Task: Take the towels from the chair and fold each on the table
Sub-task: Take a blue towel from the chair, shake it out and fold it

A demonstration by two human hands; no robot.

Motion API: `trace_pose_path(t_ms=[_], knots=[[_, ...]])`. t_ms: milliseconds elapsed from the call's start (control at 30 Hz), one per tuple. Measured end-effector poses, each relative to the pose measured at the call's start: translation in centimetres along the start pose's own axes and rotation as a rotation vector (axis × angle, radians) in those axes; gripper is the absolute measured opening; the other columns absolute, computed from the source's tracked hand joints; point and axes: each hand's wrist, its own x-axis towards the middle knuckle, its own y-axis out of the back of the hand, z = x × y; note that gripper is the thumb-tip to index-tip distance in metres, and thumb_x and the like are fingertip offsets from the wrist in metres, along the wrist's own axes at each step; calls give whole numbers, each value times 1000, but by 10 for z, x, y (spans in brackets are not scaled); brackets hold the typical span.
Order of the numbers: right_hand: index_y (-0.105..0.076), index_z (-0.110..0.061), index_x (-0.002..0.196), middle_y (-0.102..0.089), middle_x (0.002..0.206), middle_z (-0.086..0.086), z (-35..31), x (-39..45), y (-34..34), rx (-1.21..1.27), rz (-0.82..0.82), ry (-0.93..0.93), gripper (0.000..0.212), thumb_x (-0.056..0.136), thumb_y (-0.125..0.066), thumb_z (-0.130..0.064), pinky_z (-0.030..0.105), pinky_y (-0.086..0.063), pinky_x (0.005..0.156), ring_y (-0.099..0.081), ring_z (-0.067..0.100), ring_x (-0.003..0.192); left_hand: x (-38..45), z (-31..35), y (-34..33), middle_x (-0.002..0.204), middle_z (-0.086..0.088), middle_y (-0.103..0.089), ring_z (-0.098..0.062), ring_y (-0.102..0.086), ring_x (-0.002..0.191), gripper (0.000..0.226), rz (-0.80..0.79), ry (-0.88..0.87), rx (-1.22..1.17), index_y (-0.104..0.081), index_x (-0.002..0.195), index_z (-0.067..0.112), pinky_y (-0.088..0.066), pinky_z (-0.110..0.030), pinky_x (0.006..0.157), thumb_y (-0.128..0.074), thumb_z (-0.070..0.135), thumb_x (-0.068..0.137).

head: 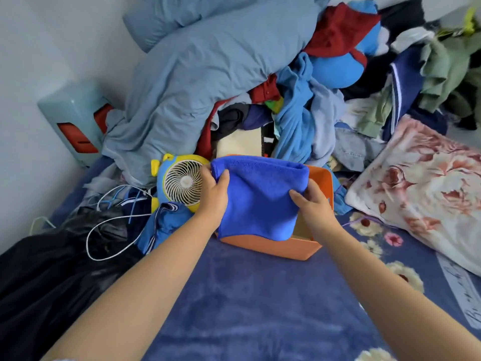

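Left hand [212, 191] pinches blue towel [257, 199] at left edge, thumb on top; right hand [313, 204] pinches right edge, same grip. Towel doubled over, held above orange basket [276, 247]. Basket sits on blue bedspread [255, 303]. Yellow-blue fan [182, 182] just left. Clothes pile [299, 105] behind, floral pillow [421, 188] right.

Setting: a home bedroom, untidy. Evidence — a bed spread with a navy floral blanket [250, 303]; a pillow in a pink floral pillowcase [419, 194]; a grey-blue duvet [208, 82] heaped against the wall; a tangled pile of clothes [346, 82] beside it; a small yellow-and-blue cartoon fan [182, 181] lying on the bed among white cables [109, 230].
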Motion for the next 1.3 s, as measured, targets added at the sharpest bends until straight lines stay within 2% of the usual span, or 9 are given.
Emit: trace_pose_path(t_ms=[167,267,433,767,967,1067,1100,1233,1300], knots=[[-45,-30,97,-54,91,-17,25,79,-14,-46,29,21,29,94,-43,-1,11,-44,73,-51,-6,85,88,-24,-27,111,-1,-45,-26,-48,117,28,-15,-3,58,-35,126,11,-37,-38,103,-39,14,99],[-45,-28,101,-55,95,-13,57,115,-18,-42,60,-57,26,95,-42,-2,16,-44,79,-52,2,90,125,-54,-43,115,-9,-49,-25,-48,114,28,-35,-28,174,-36,125,4,-34,-22,85,-38,14,99],[-47,-11,118,-54,115,5,134,175,-26,-89,104,-349,22,96,-43,-8,43,-44,95,-53,26,110,173,-126,-67,127,-13,-53,-30,-50,116,34,-78,60,555,-40,128,9,-37,-33,91,-37,25,99],[-38,-2,131,-46,133,18,242,243,-42,-331,52,-738,37,96,-42,-14,52,-46,94,-48,38,119,225,-246,-104,126,-18,-50,-36,-55,112,36,-250,64,1222,-38,126,1,-44,-43,82,-31,28,102],[-35,4,131,-46,133,21,264,251,-46,-571,2,-663,42,98,-40,-21,35,-41,88,-47,35,120,240,-277,-105,136,-19,-45,-33,-57,112,58,-313,52,1297,-15,146,3,-45,-38,85,-40,26,99],[-35,4,128,-51,127,21,266,246,-52,-912,-28,-541,42,98,-38,-26,35,-40,79,-51,36,114,241,-287,-100,105,-16,-67,-21,-70,80,57,-261,-177,1425,-57,124,4,-52,-24,57,-73,18,71],[-34,2,128,-50,127,20,266,242,-54,-1052,-12,-465,42,98,-39,-27,38,-41,83,-50,36,116,240,-290,-96,95,-11,-70,-18,-70,73,46,-270,-276,1474,-67,112,7,-50,-20,50,-68,11,66],[-55,1,119,-56,124,24,273,231,-54,-1373,-7,7,39,86,-46,-17,48,-49,85,-56,39,113,230,-304,-87,105,-11,-71,-26,-70,95,44,-345,-653,1446,-71,103,6,-57,-33,75,-37,10,75],[-51,-4,128,-43,140,23,278,228,-53,-1407,-172,51,52,86,-33,-29,52,-40,99,-43,36,130,222,-305,-85,120,-16,-65,-28,-62,113,46,-390,-629,1410,-66,113,1,-51,-38,91,-37,22,83]])
